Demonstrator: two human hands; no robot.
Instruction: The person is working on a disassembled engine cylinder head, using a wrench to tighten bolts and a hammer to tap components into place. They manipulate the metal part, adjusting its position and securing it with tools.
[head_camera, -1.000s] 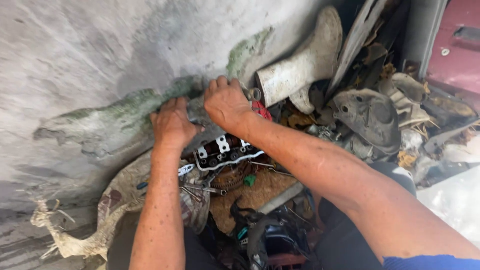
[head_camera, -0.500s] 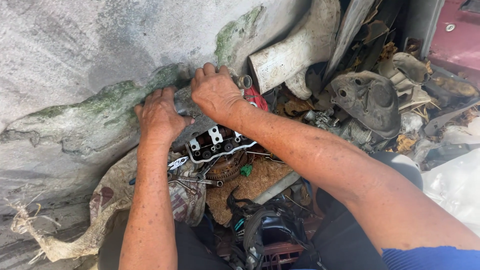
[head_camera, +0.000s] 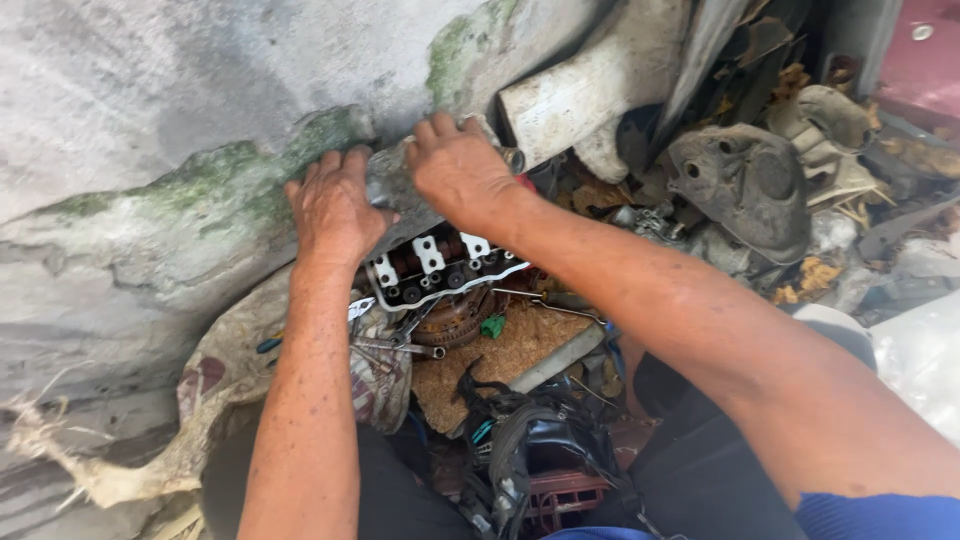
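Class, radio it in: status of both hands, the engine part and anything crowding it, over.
Left hand and right hand both gripping top of grey engine part. Part tilted against mossy wall. Wrenches, rag and scrap metal crowd it.

1. The person is wearing a blue short sleeve (head_camera: 880, 515) on the right arm.
2. Both forearms are showing bare, without watch or glove.
3. The left hand (head_camera: 335, 210) and right hand (head_camera: 460, 170) are looking dusty and smudged.
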